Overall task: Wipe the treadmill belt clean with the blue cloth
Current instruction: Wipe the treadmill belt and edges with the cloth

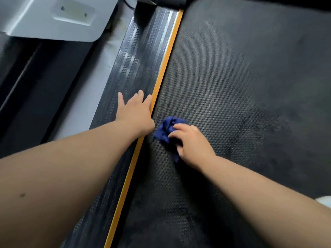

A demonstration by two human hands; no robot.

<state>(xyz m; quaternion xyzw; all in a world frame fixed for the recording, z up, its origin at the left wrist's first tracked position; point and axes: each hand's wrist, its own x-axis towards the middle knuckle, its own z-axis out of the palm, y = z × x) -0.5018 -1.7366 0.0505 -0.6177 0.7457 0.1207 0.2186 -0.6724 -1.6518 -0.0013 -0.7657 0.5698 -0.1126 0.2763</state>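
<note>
At the far left, a grey moulded cover (53,18) lay clear of the work, with a band of pale floor (84,113) between it and the machine. Next came the ribbed side rail (136,56), on which the left hand (136,111) rested flat; its grip was fully spread, fingers straight, holding nothing, with the outermost finger touching the orange strip (166,56) that bordered the belt. This hand appeared to serve as a brace only. Just right of the strip, the blue cloth (165,129) lay bunched on the treadmill belt (250,68), close to the belt's left edge. The right hand (192,142) covered the cloth's right side; its grip was closed, fingers curled over the wad and bearing it down on the textured surface. The step in hand was judged to be the wiping stroke itself, at the left margin of the belt. Farther right, the belt showed darker streaks and patches beside paler, dull areas towards the top; whether these were damp or soiled could not be told. Most of the belt width lay to the right of the cloth, so the task was judged well short of complete. The next move would call for firm downward pressure while the wad is drawn rightward across the belt, the cloth kept gathered under the fingers. A small white object (324,201) at the right edge could not be identified.
</note>
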